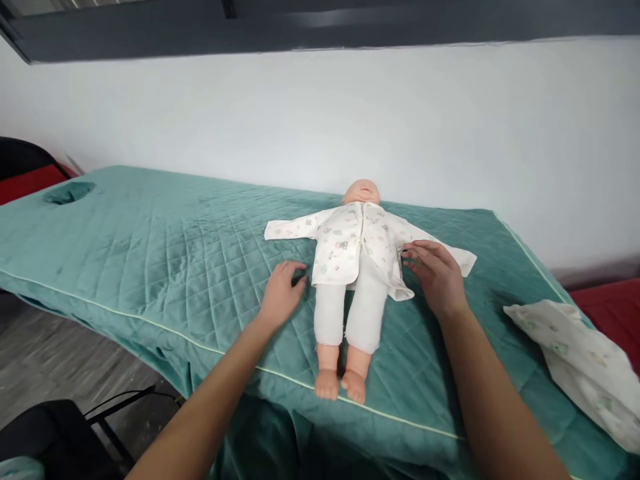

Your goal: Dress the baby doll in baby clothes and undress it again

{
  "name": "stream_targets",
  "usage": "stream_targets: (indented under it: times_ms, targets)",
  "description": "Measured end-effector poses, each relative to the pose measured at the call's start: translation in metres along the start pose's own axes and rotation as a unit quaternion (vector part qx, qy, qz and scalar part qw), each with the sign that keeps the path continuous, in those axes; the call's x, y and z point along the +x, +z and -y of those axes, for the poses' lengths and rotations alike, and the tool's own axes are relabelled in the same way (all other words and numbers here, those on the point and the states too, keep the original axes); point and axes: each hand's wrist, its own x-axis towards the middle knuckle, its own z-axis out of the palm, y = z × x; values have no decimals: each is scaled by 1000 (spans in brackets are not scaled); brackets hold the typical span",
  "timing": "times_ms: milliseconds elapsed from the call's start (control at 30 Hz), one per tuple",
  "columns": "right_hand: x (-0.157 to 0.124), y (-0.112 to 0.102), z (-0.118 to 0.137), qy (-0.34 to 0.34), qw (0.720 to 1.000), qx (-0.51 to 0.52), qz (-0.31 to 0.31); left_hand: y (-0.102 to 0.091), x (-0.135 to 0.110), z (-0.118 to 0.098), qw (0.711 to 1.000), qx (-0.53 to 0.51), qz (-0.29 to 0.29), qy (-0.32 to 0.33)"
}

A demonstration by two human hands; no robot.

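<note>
A baby doll [327, 380] lies on its back with its head toward the wall and its feet at the near edge of the bed. It wears a white printed jacket [337, 247] with both sleeves spread out, and white trousers [330, 313]. My left hand [283, 293] is just left of the jacket's hem, thumb and fingers apart and holding nothing. To the right of the jacket, below its sleeve, my right hand [435, 270] has curved fingers spread apart. Its fingertips are close to the jacket's side; whether they touch it I cannot tell.
A green quilted cover [200, 267] lies over the bed, with an oval hole [70, 193] at the far left. Crumpled white printed cloth [580, 360] lies at the right. A white wall [310, 127] runs behind. A black chair [55, 440] stands at lower left.
</note>
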Motion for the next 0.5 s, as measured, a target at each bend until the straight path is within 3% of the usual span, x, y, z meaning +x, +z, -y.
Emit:
stream_targets:
  times_ms: [100,167,300,500]
  targets:
    - [-27,-4,-9,-6,990,-133,-55,-3,-7,-6,998,50,34,21]
    - [-49,-5,-13,-27,968,-239,-72,-4,-7,-11,996,72,50,22]
    - [-84,0,-16,-42,929,-366,-48,-4,-5,-13,992,91,72,48]
    - [-89,9,-20,-55,890,-451,-46,4,4,-17,990,97,60,85]
